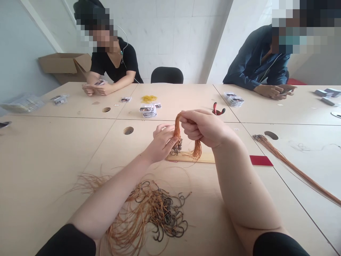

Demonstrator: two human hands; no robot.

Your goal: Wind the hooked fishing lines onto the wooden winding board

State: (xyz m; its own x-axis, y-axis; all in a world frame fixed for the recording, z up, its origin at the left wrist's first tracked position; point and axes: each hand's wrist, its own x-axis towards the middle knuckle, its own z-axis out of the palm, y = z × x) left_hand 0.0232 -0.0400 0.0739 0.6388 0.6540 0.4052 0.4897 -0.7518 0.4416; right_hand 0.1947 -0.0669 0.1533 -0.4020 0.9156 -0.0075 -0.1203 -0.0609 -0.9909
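My right hand [204, 128] is closed around a bundle of orange-brown fishing lines [178, 124], lifted above the table. Its line ends hang below my fist, while the dark fish hooks [176, 146] dangle at the left side. Beside those hooks is my left hand [163, 142], its fingers loosely stretched and apart from the thumb, which touches the bundle's edge. Under the hooks lies a flat pale-yellow strip [207, 157]. Nearer to me, a loose heap of hooks [167, 211] with tangled orange lines spreads over the table, partly behind my left forearm.
A red flat piece [261, 160] and another long bundle of hooked lines [293, 165] lie to the right. Red-handled pliers [218, 109] stand in a table hole. Small packs [149, 110] and yellow pieces [149, 99] lie farther off. Two people sit opposite, handling small items.
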